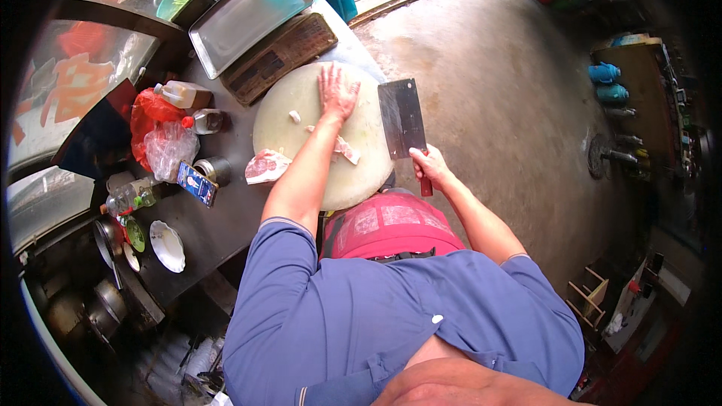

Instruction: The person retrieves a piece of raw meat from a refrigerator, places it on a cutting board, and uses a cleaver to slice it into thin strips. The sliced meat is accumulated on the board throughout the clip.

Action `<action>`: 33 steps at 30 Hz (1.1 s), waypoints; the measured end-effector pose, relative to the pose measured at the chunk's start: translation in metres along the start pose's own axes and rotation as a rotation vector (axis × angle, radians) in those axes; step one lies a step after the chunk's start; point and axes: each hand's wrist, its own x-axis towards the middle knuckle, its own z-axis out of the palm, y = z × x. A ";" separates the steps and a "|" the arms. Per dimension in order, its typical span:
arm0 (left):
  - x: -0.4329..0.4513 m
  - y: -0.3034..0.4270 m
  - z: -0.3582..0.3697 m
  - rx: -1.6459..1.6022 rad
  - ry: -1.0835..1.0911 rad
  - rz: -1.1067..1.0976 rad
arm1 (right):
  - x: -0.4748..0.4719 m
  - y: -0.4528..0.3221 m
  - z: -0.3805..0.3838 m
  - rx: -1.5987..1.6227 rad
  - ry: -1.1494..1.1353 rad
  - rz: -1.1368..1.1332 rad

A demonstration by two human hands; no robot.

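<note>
My right hand (430, 167) grips the red handle of a broad Chinese cleaver (403, 118), its blade held over the right rim of the round chopping board (282, 102). On the board's far part lies my left hand (337, 93), palm down with the fingers somewhat apart and nothing visible in it. Whether anything is under the palm is hidden. A strip of raw meat (346, 150) rests beside my left forearm, which partly covers it. Left of the forearm are a small white piece of fat (294, 117) and a larger slab of raw meat (267, 167) at the board's edge.
Behind the board stand a worn wooden box (282, 59) and a metal tray (248, 17). Along the dark table at left are a plastic jug (183, 94), a bottle (207, 122), plastic bags (169, 146), a phone (197, 183), a metal canister (212, 171) and a white dish (167, 246).
</note>
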 end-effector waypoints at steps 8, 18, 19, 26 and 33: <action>-0.075 0.061 0.018 -0.249 0.264 -0.050 | 0.042 -0.058 -0.001 -0.142 -0.125 0.002; -0.080 0.093 0.038 -0.354 0.355 -0.178 | 0.044 -0.068 0.016 -0.348 -0.253 0.034; -0.082 0.097 0.038 -0.390 0.353 -0.187 | 0.045 -0.061 0.014 -0.380 -0.235 0.021; -0.123 0.127 -0.002 -0.315 0.307 -0.183 | -0.008 -0.052 0.028 -0.276 -0.279 0.013; -0.191 0.116 -0.064 -0.231 0.361 -0.143 | -0.072 -0.050 0.075 -0.233 -0.367 0.029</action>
